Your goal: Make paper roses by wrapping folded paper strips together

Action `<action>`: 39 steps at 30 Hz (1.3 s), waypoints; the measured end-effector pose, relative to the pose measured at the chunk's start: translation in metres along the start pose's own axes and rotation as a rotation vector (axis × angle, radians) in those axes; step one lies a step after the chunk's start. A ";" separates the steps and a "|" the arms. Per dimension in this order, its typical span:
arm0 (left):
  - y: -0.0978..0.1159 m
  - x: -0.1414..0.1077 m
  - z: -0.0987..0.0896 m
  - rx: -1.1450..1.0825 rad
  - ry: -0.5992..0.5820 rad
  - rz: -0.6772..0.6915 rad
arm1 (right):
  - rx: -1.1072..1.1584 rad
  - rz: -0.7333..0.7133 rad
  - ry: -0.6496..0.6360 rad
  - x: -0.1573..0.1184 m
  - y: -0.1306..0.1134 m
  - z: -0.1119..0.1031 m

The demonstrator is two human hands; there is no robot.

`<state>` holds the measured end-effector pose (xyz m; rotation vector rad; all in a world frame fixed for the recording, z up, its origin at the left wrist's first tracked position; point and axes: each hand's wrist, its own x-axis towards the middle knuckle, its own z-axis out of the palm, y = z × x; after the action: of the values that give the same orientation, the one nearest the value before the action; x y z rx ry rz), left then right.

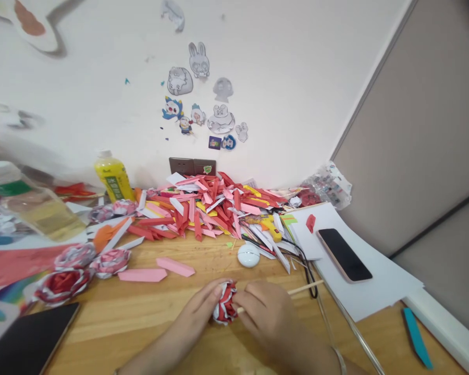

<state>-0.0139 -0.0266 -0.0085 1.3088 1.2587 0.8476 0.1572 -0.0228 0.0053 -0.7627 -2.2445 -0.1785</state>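
Low in the middle of the head view, a red and white folded-paper rose (224, 303) rests in my left hand (199, 311), its fingers wrapped around the far side. My right hand (268, 312) pinches a thin wooden stick (305, 288), whose blunt end points at the rose's right side. Fingertips of the right hand come close to the paper; whether they touch it I cannot tell. Two pink folded paper strips (175, 266) lie beyond the left hand. A white egg-shaped object (248, 255) sits just past the hands.
Against the wall spreads a heap of folded paper strips (203, 208), with a yellow glue gun (271, 227) at its right. Several paper roses (110, 262) and a yellow drink bottle (113, 179) stand left. A phone (344, 255) lies on white sheets (361, 299) at right.
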 end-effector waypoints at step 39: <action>0.000 0.001 -0.001 0.067 -0.030 0.035 | -0.026 -0.053 -0.096 -0.001 0.005 -0.001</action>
<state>-0.0151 -0.0256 -0.0080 1.3953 1.2527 0.8135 0.1612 -0.0190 0.0046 -0.7395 -2.3586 -0.2011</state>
